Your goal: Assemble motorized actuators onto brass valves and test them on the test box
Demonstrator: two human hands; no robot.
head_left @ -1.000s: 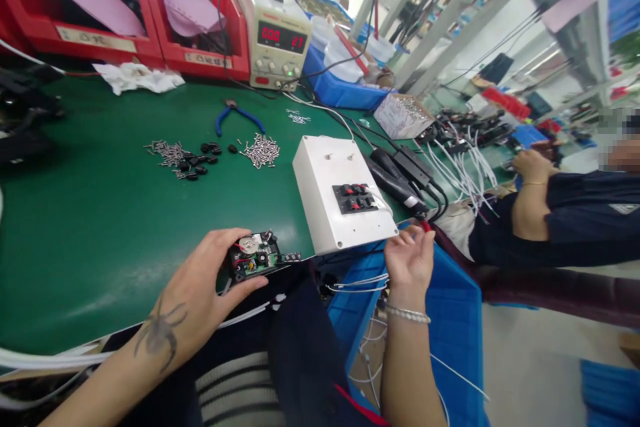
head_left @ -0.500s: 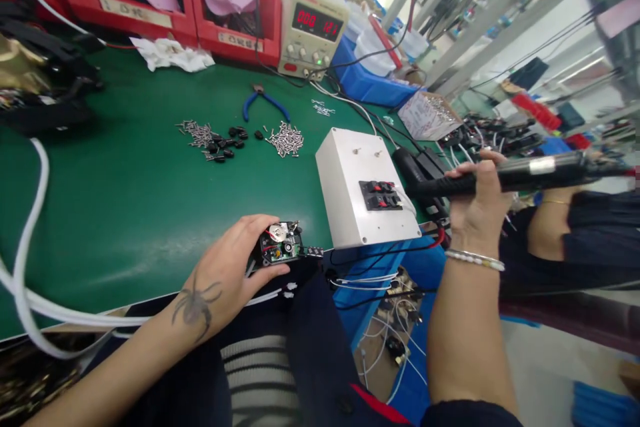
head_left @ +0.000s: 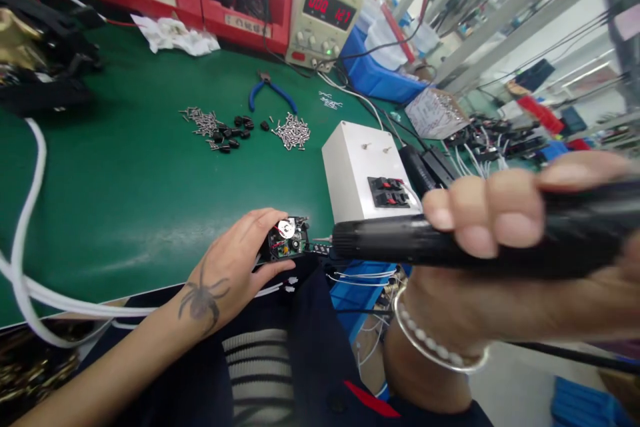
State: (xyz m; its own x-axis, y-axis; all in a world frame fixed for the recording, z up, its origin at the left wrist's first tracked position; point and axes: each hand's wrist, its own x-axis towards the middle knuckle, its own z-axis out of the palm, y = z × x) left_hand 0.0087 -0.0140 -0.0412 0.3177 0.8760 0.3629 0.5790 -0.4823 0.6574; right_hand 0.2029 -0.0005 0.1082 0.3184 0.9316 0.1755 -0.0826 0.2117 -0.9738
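At the table's front edge, my left hand (head_left: 240, 250) grips a small black housing with a circuit board (head_left: 289, 239) inside, thumb and fingers on its sides. My right hand (head_left: 493, 213) is wrapped round a black electric screwdriver (head_left: 385, 240), held level and close to the camera. Its thin bit points left at the housing's right side; whether they touch I cannot tell. Beside the housing, partly below the bit, is a small strip (head_left: 321, 249) with pale squares. Behind the screwdriver stands a white box (head_left: 357, 160) with switches and red-black terminals, its front partly covered.
On the green table (head_left: 125, 193) lie loose screws (head_left: 293, 131), black caps (head_left: 234, 135) and blue-handled pliers (head_left: 270, 90). A power supply (head_left: 323, 13) stands behind, beside red bins (head_left: 240, 20). White cables (head_left: 35, 213) loop at the left.
My right hand has brought the screwdriver from the right side, past the white box, to the housing and nearer the camera. My left hand still holds the housing.
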